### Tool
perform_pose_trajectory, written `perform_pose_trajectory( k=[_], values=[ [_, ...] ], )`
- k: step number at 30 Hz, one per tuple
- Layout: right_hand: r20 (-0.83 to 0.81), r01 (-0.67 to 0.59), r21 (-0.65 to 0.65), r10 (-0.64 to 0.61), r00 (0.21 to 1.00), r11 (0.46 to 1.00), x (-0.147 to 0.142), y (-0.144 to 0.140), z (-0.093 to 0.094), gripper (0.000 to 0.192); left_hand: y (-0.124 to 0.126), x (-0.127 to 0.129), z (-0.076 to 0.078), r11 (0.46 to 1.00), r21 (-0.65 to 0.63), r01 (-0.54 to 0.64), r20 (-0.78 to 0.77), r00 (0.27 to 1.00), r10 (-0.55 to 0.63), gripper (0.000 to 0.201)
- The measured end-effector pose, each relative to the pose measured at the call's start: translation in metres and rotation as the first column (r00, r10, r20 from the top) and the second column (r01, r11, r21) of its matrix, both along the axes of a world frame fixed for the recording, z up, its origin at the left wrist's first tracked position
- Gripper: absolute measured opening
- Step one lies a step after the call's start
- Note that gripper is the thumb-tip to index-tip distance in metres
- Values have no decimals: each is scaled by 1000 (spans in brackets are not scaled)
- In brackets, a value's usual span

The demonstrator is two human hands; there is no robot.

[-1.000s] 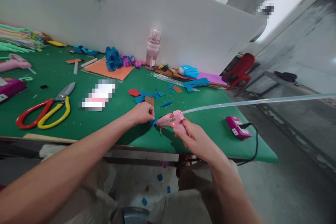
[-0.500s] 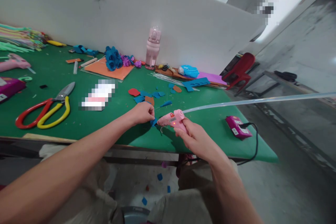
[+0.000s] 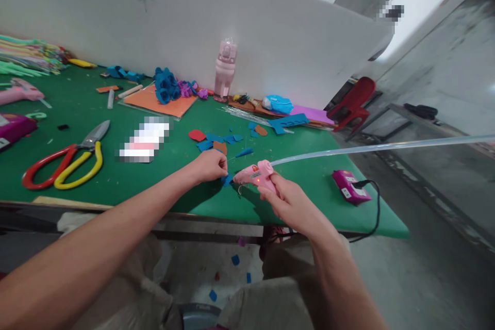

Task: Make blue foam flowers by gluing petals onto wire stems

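Left hand (image 3: 211, 165) pinching blue piece (image 3: 227, 180) low over green surface (image 3: 178, 139); right hand (image 3: 290, 197) gripping pink glue gun (image 3: 253, 174), nozzle just beside piece. Bumped glue stick (image 3: 332, 152) could swing nozzle into left hand, burning it.

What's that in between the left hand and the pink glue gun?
A small blue piece, at the fingertips of the left hand, with the nozzle of the glue gun right by it. The head view shows this.

Blue piece (image 3: 227, 181) partly hidden, glue stick (image 3: 367, 149) cut off
The left grip (image 3: 212, 165) covers some of the piece; the right edge crops the stick; pixelation masks a pale item (image 3: 145, 140).
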State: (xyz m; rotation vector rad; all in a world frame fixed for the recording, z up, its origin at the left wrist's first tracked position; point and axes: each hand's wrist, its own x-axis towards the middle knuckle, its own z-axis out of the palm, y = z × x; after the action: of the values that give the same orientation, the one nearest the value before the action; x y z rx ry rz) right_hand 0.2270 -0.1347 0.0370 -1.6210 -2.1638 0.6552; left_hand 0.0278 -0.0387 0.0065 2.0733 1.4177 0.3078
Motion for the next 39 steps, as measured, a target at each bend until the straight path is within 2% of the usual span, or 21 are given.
perform_pose_trajectory(
  k=[39],
  values=[
    [26, 46, -3, -46, 999, 999, 6, 1, -1, 25, -1, 1, 1, 1000, -2, -7, -21, 1000, 7, 2]
  ],
)
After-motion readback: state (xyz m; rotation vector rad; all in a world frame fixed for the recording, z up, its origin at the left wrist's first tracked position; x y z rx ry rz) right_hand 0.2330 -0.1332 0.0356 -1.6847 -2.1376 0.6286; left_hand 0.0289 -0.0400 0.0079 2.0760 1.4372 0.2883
